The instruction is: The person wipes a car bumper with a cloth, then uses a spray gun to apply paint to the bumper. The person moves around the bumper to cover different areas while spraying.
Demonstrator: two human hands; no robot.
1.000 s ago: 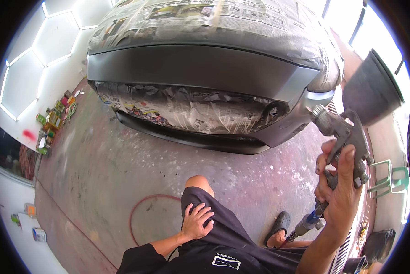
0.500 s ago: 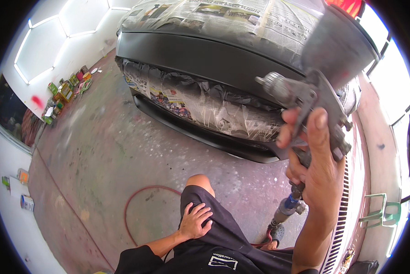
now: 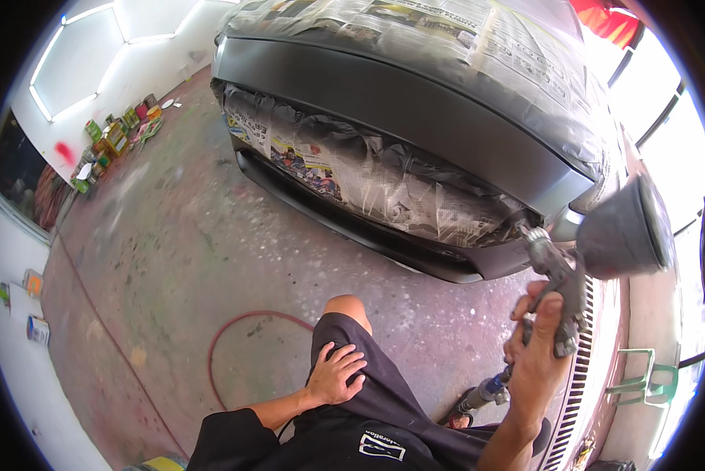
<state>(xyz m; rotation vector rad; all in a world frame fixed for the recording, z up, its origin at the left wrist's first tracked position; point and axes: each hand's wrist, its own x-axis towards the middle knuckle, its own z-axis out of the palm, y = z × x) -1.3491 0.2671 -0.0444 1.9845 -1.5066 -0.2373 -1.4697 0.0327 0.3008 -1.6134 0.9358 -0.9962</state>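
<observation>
My right hand [image 3: 537,357] is wrapped round the grip of a metal spray gun [image 3: 564,286] with a grey paint cup [image 3: 621,234]. Its nozzle points up and left, near the right end of a black car bumper [image 3: 415,129]. Below the gun hangs an air fitting [image 3: 486,390] with a blue band. My left hand [image 3: 336,378] rests on my thigh, fingers spread and holding nothing. Newspaper [image 3: 384,188] covers the middle opening of the bumper, dusted dark with paint. More newspaper [image 3: 446,35] masks the body above it.
A red hose [image 3: 246,320] curves over the paint-stained floor [image 3: 156,251]. Paint cans [image 3: 117,141] line the left wall. A floor grate [image 3: 580,345] runs along the right, beside a green plastic chair [image 3: 655,381]. Hexagonal lights [image 3: 101,71] are on the far left wall.
My right hand has lowered the spray gun and moved it slightly right, uncovering the bumper's right end. The gun's nozzle has tipped upward. My left hand stays on my thigh.
</observation>
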